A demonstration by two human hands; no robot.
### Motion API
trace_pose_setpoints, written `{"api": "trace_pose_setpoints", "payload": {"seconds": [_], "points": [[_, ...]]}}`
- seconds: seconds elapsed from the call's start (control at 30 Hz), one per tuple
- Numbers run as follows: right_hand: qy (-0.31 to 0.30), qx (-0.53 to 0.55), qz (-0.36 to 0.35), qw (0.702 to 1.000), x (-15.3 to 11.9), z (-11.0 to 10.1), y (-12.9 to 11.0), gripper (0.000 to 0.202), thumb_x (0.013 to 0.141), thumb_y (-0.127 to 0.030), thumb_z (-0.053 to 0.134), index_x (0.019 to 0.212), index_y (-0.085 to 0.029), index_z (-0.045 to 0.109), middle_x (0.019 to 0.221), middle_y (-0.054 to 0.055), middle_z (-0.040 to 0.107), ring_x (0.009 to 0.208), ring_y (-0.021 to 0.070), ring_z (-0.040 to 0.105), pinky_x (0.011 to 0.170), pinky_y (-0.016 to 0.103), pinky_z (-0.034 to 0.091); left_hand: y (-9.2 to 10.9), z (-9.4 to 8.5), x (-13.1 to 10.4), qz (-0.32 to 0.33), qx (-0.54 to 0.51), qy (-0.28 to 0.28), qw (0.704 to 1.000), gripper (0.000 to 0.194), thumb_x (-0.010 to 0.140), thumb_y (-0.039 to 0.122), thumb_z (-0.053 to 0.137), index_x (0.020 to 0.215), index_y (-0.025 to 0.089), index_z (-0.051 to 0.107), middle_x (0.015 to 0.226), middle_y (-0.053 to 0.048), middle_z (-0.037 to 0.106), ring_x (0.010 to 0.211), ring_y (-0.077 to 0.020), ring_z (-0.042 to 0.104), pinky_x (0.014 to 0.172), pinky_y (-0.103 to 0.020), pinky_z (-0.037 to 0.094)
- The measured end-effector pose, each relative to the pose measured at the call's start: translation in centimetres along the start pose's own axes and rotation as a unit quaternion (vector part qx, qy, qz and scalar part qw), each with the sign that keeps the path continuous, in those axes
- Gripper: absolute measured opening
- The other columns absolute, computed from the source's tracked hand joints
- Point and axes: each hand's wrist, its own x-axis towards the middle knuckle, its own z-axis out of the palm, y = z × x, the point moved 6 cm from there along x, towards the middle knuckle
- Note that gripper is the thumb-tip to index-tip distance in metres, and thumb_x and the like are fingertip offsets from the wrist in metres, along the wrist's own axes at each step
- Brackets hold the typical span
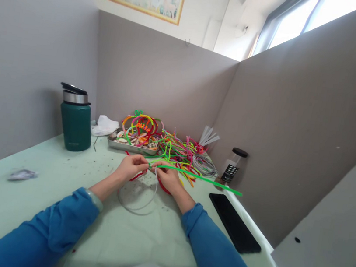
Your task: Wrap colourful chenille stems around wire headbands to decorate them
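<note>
My left hand (pixel 132 168) and my right hand (pixel 168 177) meet over the table, thumbs and fingertips pinched close together. Between them runs a bright green pipe cleaner (pixel 207 179); its long free end sticks out to the right past my right hand. A thin grey-white wire hoop (pixel 135 213) hangs below my fingers, its upper part hidden by them. Both hands are closed at the spot where hoop and pipe cleaner meet. Just behind and below the fingers lie red pipe cleaners (pixel 138 176), partly covered.
Behind my hands stand a metal tray (pixel 132 147) of small pieces, colourful finished hoops (pixel 146 122), a pile of pipe cleaners (pixel 181 147) and coiled wire (pixel 205 165). A green bottle (pixel 75 125) is left; a phone (pixel 234 223) and clear bottle (pixel 232 165) are right. Grey partitions surround the table.
</note>
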Motion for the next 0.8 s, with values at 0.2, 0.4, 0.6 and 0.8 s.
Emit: {"api": "trace_pose_setpoints", "payload": {"seconds": [0.2,0.4,0.6,0.8], "points": [[-0.015,0.06,0.036,0.997,0.1,0.2,0.2,0.017,0.07,-0.031,0.065,0.071,-0.014,0.067,0.05,-0.003,0.053,0.046,0.0094,0.046,0.047,0.022,0.035,-1.2,0.2,0.2,-0.055,0.014,-0.015,0.998,0.024,0.056,0.034,0.072,0.064,0.015,0.059,0.051,0.001,0.061,0.044,-0.0088,0.047,0.043,-0.02,0.031],[-0.032,0.068,0.044,0.996,0.0,0.5,0.4,0.011,0.069,-0.025,0.065,0.071,-0.014,0.068,0.05,-0.002,0.056,0.045,0.0097,0.049,0.047,0.021,0.038,-1.8,0.1,0.2,-0.073,0.032,-0.019,0.997,0.024,0.055,0.034,0.072,0.063,0.016,0.059,0.049,0.002,0.059,0.039,-0.0068,0.041,0.041,-0.02,0.026],[-0.075,0.085,0.028,0.993,0.0,1.1,0.7,0.018,0.073,-0.022,0.058,0.084,-0.02,0.072,0.058,0.0,0.058,0.05,0.0111,0.05,0.049,0.023,0.039,-1.6,0.1,0.0,-0.086,0.039,-0.028,0.995,0.029,0.056,0.038,0.073,0.067,0.014,0.063,0.051,0.001,0.06,0.037,-0.0047,0.035,0.039,-0.02,0.022],[-0.017,0.018,-0.073,0.997,0.1,0.2,-1.5,0.008,0.068,-0.025,0.066,0.067,-0.02,0.071,0.07,0.003,0.059,0.068,0.0142,0.052,0.062,0.026,0.042,-2.6,0.4,0.4,-0.082,0.038,-0.067,0.994,0.035,0.056,0.043,0.073,0.07,0.013,0.063,0.052,0.0,0.061,0.035,-0.0036,0.029,0.037,-0.02,0.02]]}}
